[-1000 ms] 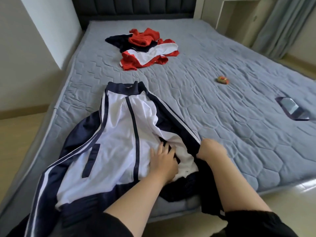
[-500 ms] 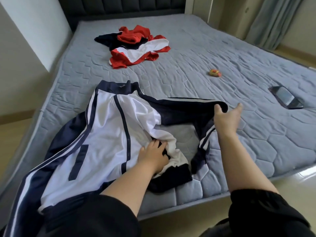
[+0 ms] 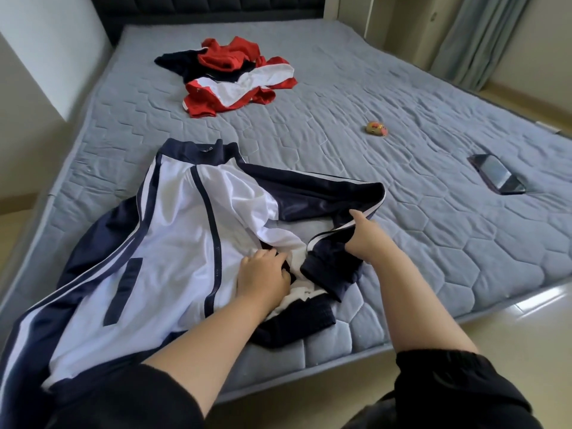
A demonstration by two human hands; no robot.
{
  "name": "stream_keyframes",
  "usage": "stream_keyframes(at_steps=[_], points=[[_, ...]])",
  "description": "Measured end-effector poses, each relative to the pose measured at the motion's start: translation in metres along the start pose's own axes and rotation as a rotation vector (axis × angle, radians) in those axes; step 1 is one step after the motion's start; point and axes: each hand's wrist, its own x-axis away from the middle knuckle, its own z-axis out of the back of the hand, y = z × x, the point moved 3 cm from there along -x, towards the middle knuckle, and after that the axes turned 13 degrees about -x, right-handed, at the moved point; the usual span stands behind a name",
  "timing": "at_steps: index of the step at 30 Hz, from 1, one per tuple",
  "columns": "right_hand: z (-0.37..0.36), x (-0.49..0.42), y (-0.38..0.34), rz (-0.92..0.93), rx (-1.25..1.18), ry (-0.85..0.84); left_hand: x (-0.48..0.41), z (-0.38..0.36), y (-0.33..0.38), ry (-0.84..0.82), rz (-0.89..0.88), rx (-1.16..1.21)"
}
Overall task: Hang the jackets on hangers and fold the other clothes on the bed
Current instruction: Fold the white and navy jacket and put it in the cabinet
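Observation:
A white and navy jacket (image 3: 173, 230) lies front up on the near left of the bed (image 3: 402, 97), collar toward the headboard. Its left sleeve hangs off the near edge. My left hand (image 3: 263, 275) rests on the jacket's lower right front, fingers bunching the white fabric. My right hand (image 3: 360, 238) grips the navy right sleeve (image 3: 328, 196), which bends back toward the hem. A pile of red, white and navy clothes (image 3: 235, 78) lies farther up the bed. No hanger is in view.
A small yellow and red toy (image 3: 376, 128) sits mid-bed. A dark phone (image 3: 498, 178) lies at the right side. A wall corner stands left of the bed, curtains (image 3: 476, 38) at the far right. Floor runs along the near edge.
My right hand pulled the right sleeve out to the right, then drew it back toward the hem and closed on it. My left hand stayed on the jacket's lower front.

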Motion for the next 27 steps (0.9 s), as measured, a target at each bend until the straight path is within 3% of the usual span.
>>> stream_keyframes(at_steps=[3, 7, 9, 11, 15, 17, 19, 23, 25, 27], points=[[0.007, 0.009, -0.004, 0.122, 0.122, 0.099, 0.004, 0.011, 0.003, -0.006, 0.106, 0.181], [-0.023, 0.035, -0.014, 0.161, 0.085, -0.336, 0.001, 0.007, 0.002, -0.081, -0.001, 0.127], [-0.033, 0.043, -0.01, 0.14, 0.197, -0.392, 0.0, 0.005, 0.001, -0.101, -0.036, 0.097], [-0.035, 0.045, -0.004, 0.115, 0.259, -0.34, 0.002, 0.006, 0.001, -0.09, -0.073, 0.053], [-0.019, 0.042, -0.006, 0.077, 0.165, -0.129, 0.007, 0.012, -0.001, -0.031, -0.105, 0.03], [-0.006, 0.036, -0.004, 0.007, -0.093, 0.002, 0.006, 0.02, 0.002, 0.01, -0.095, 0.069], [0.017, 0.036, 0.002, -0.08, -0.504, 0.249, 0.002, 0.03, 0.009, 0.046, -0.107, 0.103], [0.071, 0.046, 0.042, -0.241, -1.257, 1.026, -0.01, 0.043, 0.03, 0.054, -0.215, 0.139], [0.081, 0.047, 0.065, -0.256, -1.447, 1.212, -0.019, 0.043, 0.04, 0.028, -0.292, 0.095], [0.078, 0.043, 0.079, -0.353, -1.393, 1.213, -0.029, 0.041, 0.048, -0.024, -0.273, 0.173]])
